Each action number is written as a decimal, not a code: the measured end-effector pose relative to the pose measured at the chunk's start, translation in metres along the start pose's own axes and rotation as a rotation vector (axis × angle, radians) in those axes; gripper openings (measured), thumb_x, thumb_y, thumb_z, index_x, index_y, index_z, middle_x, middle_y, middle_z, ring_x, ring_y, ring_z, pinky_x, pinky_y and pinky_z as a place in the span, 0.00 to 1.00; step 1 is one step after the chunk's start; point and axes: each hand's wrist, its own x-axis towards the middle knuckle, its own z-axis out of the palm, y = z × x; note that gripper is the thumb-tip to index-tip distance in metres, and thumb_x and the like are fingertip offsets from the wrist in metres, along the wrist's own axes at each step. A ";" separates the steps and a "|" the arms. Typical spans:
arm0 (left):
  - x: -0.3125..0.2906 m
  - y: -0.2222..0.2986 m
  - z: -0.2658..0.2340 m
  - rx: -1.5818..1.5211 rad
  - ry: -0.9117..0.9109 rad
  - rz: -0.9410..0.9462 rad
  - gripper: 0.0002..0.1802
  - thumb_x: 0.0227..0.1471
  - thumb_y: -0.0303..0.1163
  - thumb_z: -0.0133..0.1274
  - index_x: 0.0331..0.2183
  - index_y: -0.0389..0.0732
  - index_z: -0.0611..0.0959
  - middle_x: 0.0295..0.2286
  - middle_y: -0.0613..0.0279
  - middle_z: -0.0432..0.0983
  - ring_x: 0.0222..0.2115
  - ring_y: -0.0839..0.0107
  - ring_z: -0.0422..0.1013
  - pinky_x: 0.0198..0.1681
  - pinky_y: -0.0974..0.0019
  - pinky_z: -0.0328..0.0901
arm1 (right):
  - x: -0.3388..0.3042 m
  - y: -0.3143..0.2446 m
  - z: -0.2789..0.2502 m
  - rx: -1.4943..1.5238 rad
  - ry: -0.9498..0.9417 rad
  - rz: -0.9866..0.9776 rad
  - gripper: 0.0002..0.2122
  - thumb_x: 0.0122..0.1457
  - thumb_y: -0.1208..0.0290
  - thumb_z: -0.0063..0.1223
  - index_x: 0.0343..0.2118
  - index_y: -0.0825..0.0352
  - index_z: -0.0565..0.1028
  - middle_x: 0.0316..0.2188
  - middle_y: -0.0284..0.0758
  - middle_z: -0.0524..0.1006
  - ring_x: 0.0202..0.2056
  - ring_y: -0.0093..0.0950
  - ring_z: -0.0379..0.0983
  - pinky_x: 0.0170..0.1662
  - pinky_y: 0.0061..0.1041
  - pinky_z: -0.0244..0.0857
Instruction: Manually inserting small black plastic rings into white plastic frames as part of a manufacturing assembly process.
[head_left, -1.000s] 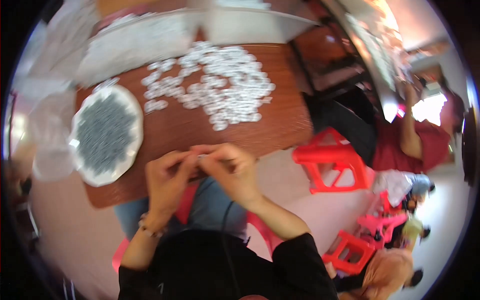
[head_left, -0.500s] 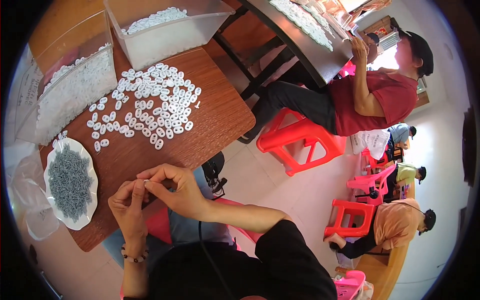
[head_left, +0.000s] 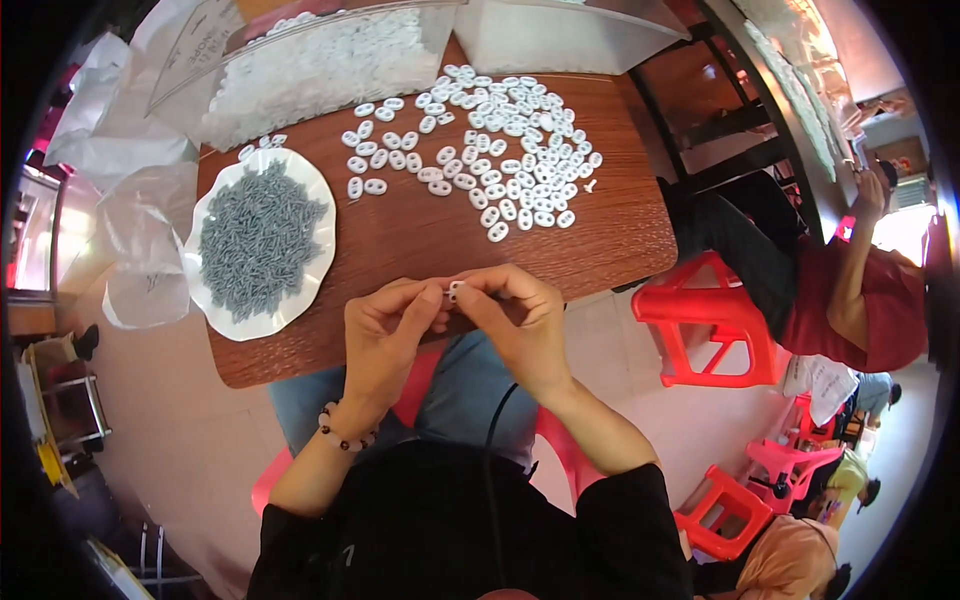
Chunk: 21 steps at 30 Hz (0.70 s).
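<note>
My left hand (head_left: 385, 335), with a beaded bracelet on its wrist, pinches thumb against fingers at the table's near edge. Whatever is in that pinch is too small to make out. Touching its fingertips, my right hand (head_left: 522, 325) grips a small white oval plastic piece with two holes (head_left: 456, 291) between thumb and forefinger. Many like white two-hole pieces (head_left: 497, 231) lie loose beyond my hands. To the left, a white scalloped plate (head_left: 245, 325) holds a heap of small grey screws (head_left: 262, 235).
Two translucent bins stand along the far side: one bin (head_left: 330, 80) full of white pieces, another bin (head_left: 560, 35) to its right. A clear plastic bag (head_left: 145, 240) hangs left of the brown table (head_left: 625, 215). At right are a red stool (head_left: 710, 320) and a seated person (head_left: 865, 300).
The view has swung to the right, so table and hands sit differently in it. My hands remain together, and the white two-hole piece now shows more clearly at the right fingertips.
</note>
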 end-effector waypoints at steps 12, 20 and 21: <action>0.001 0.004 -0.004 0.008 -0.020 -0.011 0.11 0.57 0.29 0.52 0.37 0.31 0.83 0.28 0.64 0.76 0.27 0.81 0.70 0.32 0.77 0.66 | 0.001 -0.004 -0.004 -0.072 0.030 0.024 0.04 0.58 0.80 0.53 0.35 0.72 0.76 0.30 0.33 0.78 0.31 0.17 0.73 0.37 0.16 0.69; 0.018 0.016 -0.011 0.818 0.124 0.471 0.05 0.46 0.26 0.59 0.30 0.36 0.83 0.25 0.61 0.76 0.19 0.76 0.69 0.22 0.73 0.63 | 0.003 -0.011 -0.024 -0.072 0.154 -0.051 0.04 0.57 0.79 0.54 0.34 0.72 0.76 0.29 0.31 0.78 0.30 0.16 0.73 0.36 0.15 0.67; 0.022 0.017 -0.011 1.002 0.162 0.529 0.04 0.44 0.26 0.60 0.28 0.37 0.83 0.24 0.60 0.75 0.17 0.72 0.69 0.20 0.71 0.62 | 0.003 -0.012 -0.027 -0.088 0.164 -0.051 0.04 0.57 0.79 0.54 0.33 0.72 0.76 0.28 0.31 0.78 0.29 0.16 0.73 0.35 0.14 0.66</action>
